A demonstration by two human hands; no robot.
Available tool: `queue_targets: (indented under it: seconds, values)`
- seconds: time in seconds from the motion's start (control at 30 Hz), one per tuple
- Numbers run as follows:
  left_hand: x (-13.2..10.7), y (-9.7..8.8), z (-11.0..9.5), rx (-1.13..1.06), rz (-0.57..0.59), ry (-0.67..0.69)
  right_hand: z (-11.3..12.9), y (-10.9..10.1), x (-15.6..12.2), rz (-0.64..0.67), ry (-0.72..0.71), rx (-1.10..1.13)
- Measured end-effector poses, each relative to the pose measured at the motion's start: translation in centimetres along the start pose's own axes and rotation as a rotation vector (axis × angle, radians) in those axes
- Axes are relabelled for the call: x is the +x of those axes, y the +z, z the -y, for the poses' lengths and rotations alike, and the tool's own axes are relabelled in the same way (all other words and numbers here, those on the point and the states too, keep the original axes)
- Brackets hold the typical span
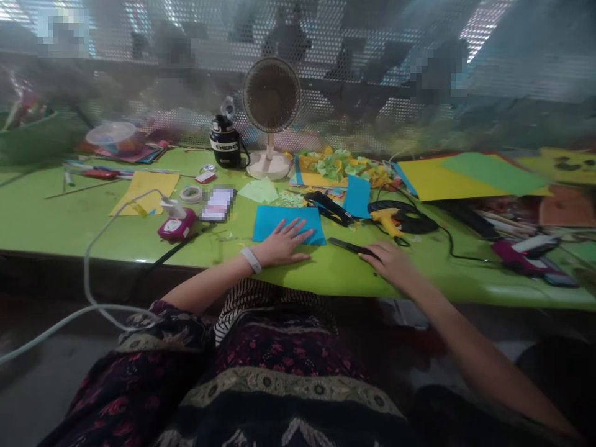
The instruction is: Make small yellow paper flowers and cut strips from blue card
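Observation:
My left hand point(282, 244) lies flat with fingers spread on the near edge of a blue sheet of paper point(279, 218) on the green table point(56, 217). A white band is on that wrist. My right hand point(390, 259) rests on the table to the right, its fingers curled over the end of a flat black tool point(347, 246). How firmly it grips the tool does not show. A yellow glue gun point(385, 219) with a black cord lies just beyond the right hand.
A small fan point(271, 112) and a black jar point(225, 144) stand at the back. Yellow and green sheets point(465, 175), paper flowers point(342, 164), a second blue sheet point(357, 195), tape roll point(191, 194), a pink device point(177, 227) with white cable, and yellow paper point(145, 191) lie around.

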State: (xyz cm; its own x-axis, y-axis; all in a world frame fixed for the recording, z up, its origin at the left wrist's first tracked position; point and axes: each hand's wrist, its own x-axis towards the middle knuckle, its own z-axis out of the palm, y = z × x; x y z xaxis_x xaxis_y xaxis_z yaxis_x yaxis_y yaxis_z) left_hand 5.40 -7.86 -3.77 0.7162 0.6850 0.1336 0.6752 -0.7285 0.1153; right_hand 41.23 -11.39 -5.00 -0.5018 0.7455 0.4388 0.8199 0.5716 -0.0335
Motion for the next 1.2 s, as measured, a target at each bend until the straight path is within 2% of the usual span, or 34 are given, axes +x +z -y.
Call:
queue_targets:
  seconds: [0.17, 0.53, 0.83, 1.2]
  values:
    - [-0.2, 0.8, -0.2, 0.014, -0.026, -0.006, 0.5, -0.2, 0.0, 0.025, 0.031, -0.022]
    - [-0.2, 1.7, 0.3, -0.001, 0.002, 0.015, 0.7, -0.1, 0.7, 0.066, -0.009, -0.069]
    - [-0.1, 1.1, -0.1, 0.036, 0.064, -0.002, 0.8, 0.1, 0.8, 0.063, -0.004, -0.084]
    - [-0.2, 1.3, 0.0, 0.021, 0.070, -0.005, 1.1, 0.0, 1.0, 0.074, 0.005, -0.054]
